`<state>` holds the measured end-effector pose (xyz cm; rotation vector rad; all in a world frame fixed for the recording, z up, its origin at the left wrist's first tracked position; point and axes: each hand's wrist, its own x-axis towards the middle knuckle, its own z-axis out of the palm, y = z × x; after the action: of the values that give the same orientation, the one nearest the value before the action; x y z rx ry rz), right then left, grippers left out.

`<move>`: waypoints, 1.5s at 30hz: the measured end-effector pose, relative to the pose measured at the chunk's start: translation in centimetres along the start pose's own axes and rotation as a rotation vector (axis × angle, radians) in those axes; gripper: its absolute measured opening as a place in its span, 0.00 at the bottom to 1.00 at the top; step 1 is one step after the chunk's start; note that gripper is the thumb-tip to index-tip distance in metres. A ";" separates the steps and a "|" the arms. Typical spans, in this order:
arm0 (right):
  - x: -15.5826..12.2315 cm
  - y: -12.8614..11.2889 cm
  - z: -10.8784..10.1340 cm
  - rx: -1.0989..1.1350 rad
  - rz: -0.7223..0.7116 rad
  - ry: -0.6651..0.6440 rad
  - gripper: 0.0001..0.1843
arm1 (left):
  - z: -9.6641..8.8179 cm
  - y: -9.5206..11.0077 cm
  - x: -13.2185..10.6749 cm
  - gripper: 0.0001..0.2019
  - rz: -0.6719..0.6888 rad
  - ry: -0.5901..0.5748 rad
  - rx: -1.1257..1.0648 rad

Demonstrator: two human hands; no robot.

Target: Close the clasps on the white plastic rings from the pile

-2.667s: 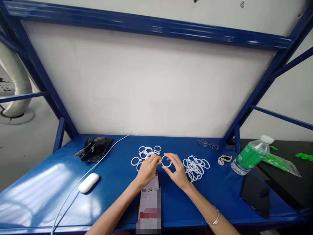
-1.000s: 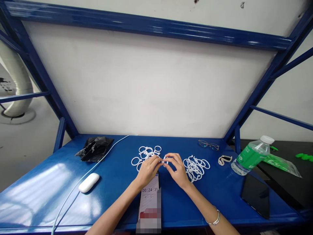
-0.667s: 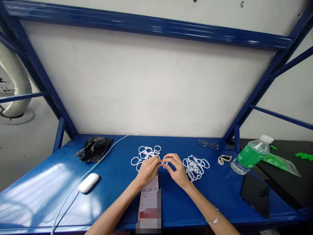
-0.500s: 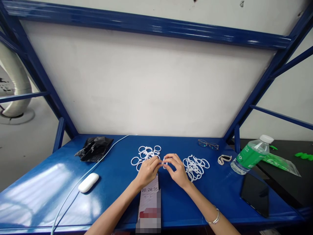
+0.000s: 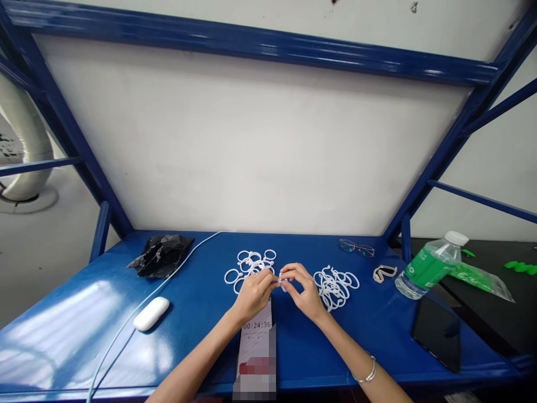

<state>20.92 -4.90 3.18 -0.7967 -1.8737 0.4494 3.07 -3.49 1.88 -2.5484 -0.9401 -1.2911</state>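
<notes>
My left hand [image 5: 254,292] and my right hand [image 5: 304,291] meet at the middle of the blue table, fingertips almost touching. Between them they pinch a small white plastic ring [image 5: 282,284], mostly hidden by the fingers. Just behind my left hand lies a group of closed white rings [image 5: 231,276], some partly covered by it. To the right of my right hand is a heap of tangled white rings [image 5: 334,288], several with open ends. A phone showing a running timer [image 5: 257,336] lies below my left hand, partly under the wrist.
A white mouse [image 5: 151,314], a pale cable [image 5: 138,313] and a black plastic bag [image 5: 161,255] are on the left. Right of the rings are eyeglasses [image 5: 356,248], a beige strap-like item [image 5: 384,273], a water bottle [image 5: 432,266] and a dark phone [image 5: 437,334].
The small ring has turned slightly between my fingertips. Both hands stay in nearly the same place, and the ring piles look unchanged. The timer has advanced by one second.
</notes>
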 end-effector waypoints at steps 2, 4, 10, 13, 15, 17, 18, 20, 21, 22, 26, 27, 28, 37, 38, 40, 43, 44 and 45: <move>0.0 0.0 0.0 0.009 0.006 0.005 0.06 | 0.1 0.0 -0.1 0.10 0.019 0.016 -0.005; 0.1 0.0 0.0 0.011 0.008 0.008 0.06 | 0.1 0.0 -0.1 0.10 0.028 0.026 -0.001; 0.1 0.1 0.0 0.018 0.002 0.012 0.06 | 0.2 0.0 -0.1 0.11 0.027 0.007 0.005; 0.1 0.1 0.0 0.024 0.004 0.016 0.06 | 0.1 0.1 0.0 0.11 0.024 -0.003 0.005; 0.0 0.1 0.0 0.025 0.007 0.019 0.06 | 0.1 0.2 0.0 0.11 0.021 -0.003 0.007; 0.0 0.2 0.0 0.025 0.006 0.023 0.06 | 0.0 0.3 0.1 0.11 0.019 -0.005 0.008; 0.0 0.2 0.0 0.024 0.005 0.026 0.06 | 0.0 0.3 0.1 0.11 0.018 -0.007 0.010; 0.0 0.2 0.0 0.022 0.002 0.031 0.06 | 0.0 0.3 0.1 0.11 0.020 -0.010 0.012; 0.0 0.2 0.0 0.021 0.001 0.031 0.06 | 0.0 0.3 0.1 0.11 0.022 -0.011 0.012; 0.0 0.2 0.0 0.020 0.001 0.034 0.06 | 0.0 0.3 0.1 0.11 0.022 -0.012 0.013; 0.0 0.1 0.0 0.012 -0.004 0.043 0.07 | 0.1 0.3 0.1 0.12 0.019 -0.013 0.011; 0.0 0.1 0.0 0.010 -0.005 0.044 0.07 | 0.1 0.3 0.1 0.12 0.020 -0.011 0.013; 0.0 0.1 0.0 0.010 -0.005 0.045 0.07 | 0.1 0.2 0.1 0.12 0.020 -0.009 0.015; 0.0 0.2 -0.1 0.002 -0.004 0.041 0.07 | 0.0 0.3 0.3 0.11 0.022 -0.014 0.020; 0.0 0.2 -0.1 0.002 -0.003 0.041 0.07 | -0.1 0.3 0.3 0.11 0.025 -0.013 0.017; 0.1 0.1 -0.1 -0.003 -0.002 0.040 0.06 | -0.1 0.3 0.3 0.11 0.027 -0.009 0.017; 0.0 -0.2 -0.1 -0.024 0.005 0.034 0.05 | -0.3 0.4 0.3 0.11 0.018 0.012 0.005; 0.0 -0.3 -0.1 -0.034 0.011 0.030 0.06 | -0.4 0.4 0.3 0.10 0.009 0.020 -0.005; 0.0 -0.3 0.0 -0.043 0.019 0.024 0.08 | -0.5 0.4 0.3 0.10 -0.002 0.028 -0.015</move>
<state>20.85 -5.12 3.40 -0.8460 -1.8604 0.4109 3.17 -3.85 2.49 -2.5347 -0.9313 -1.3360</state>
